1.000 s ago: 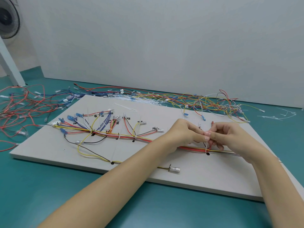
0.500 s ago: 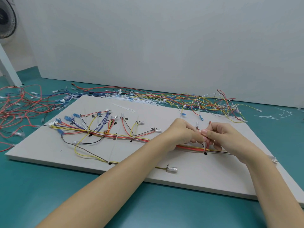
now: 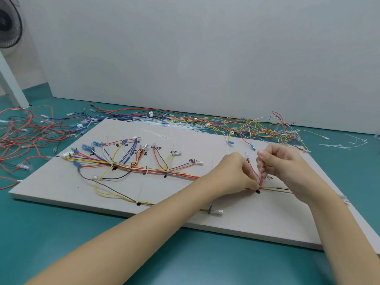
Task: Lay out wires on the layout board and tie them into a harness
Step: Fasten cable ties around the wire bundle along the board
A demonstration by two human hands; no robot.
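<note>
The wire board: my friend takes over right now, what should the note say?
Left hand: pinching the wire bundle at a black mark on the layout board.
Right hand: gripping a thin white cable tie just above that spot.
Done: wires laid along the board, ties already on the left branches.
Left: finish this tie; the right end looks untied. Spare wires lie behind the board, loose cable ties on its far edge.
</note>
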